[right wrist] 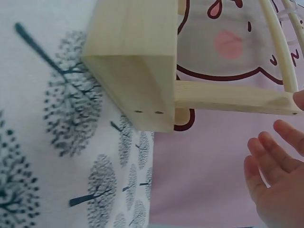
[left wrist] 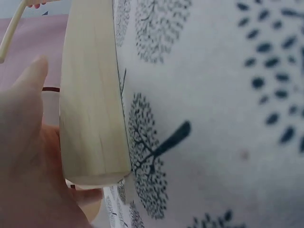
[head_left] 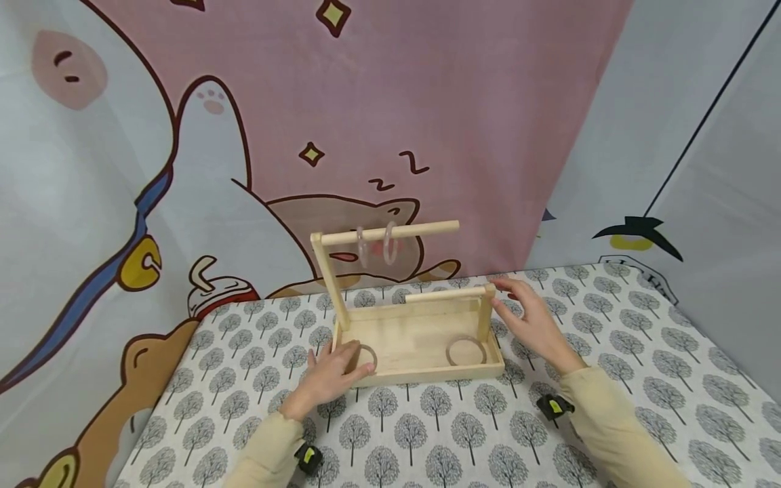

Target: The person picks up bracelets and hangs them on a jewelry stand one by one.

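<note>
A light wooden rack (head_left: 421,372) with a shallow tray base, a tall left post with a long bar and a short right post (head_left: 485,318) with a lower bar stands on the table. Two translucent pinkish rings (head_left: 390,242) hang on the long bar. In the tray lie a ring (head_left: 466,337) at the right and another ring (head_left: 373,354) at the left, partly hidden by my left hand (head_left: 329,376). That hand rests on the tray's front-left corner, thumb extended. My right hand (head_left: 533,324) is beside the short post's top, thumb close to it and fingers spread apart.
A tree-patterned cloth (head_left: 415,434) covers the table. Behind it hangs a pink and white curtain (head_left: 488,122) with cartoon animals, near the rack's back. Dark wrist devices (head_left: 310,458) sit on both sleeves.
</note>
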### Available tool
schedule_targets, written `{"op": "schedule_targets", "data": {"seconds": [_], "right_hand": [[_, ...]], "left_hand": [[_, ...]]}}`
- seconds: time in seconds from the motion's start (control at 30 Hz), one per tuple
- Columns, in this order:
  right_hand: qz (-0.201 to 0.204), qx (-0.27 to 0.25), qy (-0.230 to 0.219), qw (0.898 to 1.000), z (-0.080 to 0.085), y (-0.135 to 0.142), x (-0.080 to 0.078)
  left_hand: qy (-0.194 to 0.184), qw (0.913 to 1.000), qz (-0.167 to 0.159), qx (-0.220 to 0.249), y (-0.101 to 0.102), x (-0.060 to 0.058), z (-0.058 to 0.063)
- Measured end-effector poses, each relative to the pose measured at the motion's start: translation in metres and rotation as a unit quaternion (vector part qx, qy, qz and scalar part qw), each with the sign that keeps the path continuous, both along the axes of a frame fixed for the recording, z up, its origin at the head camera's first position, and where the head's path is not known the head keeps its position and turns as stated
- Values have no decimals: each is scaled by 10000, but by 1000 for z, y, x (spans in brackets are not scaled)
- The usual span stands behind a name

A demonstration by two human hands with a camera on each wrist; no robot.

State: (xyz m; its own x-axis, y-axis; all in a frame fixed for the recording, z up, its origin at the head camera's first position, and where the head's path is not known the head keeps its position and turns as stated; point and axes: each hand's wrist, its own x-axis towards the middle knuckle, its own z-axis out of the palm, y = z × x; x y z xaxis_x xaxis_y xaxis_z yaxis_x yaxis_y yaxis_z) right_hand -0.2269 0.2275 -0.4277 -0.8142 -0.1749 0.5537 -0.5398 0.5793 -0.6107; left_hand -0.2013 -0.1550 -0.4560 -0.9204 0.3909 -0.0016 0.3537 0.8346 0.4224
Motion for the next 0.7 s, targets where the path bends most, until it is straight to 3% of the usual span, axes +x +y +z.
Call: {"op": "schedule_targets", "data": {"seconds": [0.1, 0.3, 0.7], "right_hand": [[31, 145, -181, 9997, -3, 3, 2], [252, 409, -965, 9942, -9, 2, 6], [780, 711, -1774, 9785, -20, 4, 12]], "left_hand": [[-42, 9991, 117, -412, 3, 1, 1], [188, 9960, 201, -847, 8, 1, 0], [518, 9926, 101, -1091, 16, 0, -6]]}}
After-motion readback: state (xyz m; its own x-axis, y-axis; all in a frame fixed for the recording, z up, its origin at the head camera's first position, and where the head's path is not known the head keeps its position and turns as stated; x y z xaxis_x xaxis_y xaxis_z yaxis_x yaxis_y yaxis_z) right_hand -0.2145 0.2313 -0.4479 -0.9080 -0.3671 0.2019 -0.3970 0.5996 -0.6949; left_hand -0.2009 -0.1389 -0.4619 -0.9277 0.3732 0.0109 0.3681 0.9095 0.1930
